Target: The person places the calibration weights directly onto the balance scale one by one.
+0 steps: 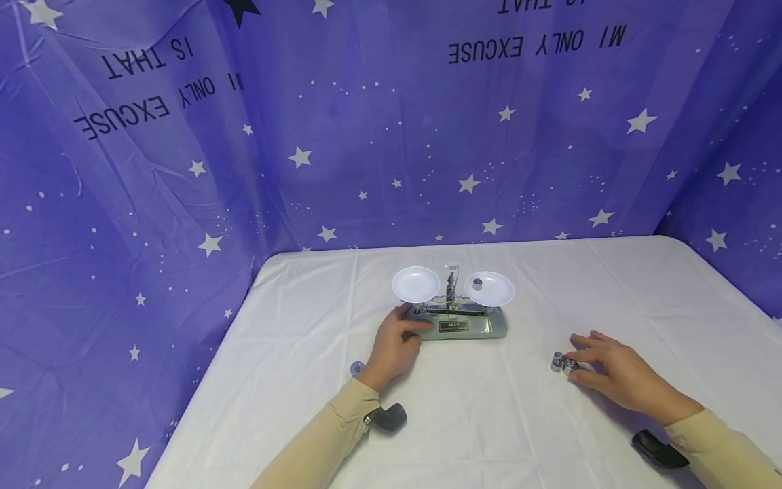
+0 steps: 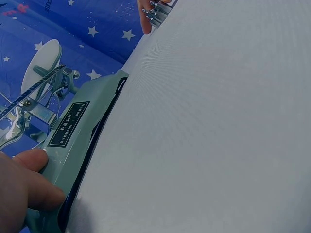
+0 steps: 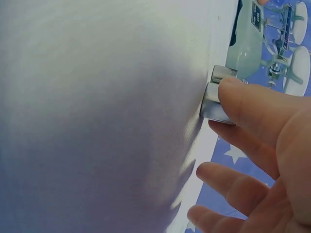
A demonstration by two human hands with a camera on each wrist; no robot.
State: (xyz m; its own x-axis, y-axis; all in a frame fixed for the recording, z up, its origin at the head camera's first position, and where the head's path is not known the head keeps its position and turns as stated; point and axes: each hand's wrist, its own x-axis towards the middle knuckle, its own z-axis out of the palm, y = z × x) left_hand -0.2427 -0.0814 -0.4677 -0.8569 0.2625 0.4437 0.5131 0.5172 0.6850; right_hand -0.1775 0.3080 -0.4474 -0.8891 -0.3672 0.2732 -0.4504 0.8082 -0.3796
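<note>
the balance [image 1: 451, 293] stands near the centre of the frame; the left hand [image 1: 394, 345] lies relaxed on its base [image 1: 466, 333] and would do best pressing only lightly. at lower right the right hand [image 1: 622, 373] pinches a metal weight [image 3: 215, 109]; lifting straight up should avoid knocking the second weight [image 1: 556, 362] just beside it.
</note>
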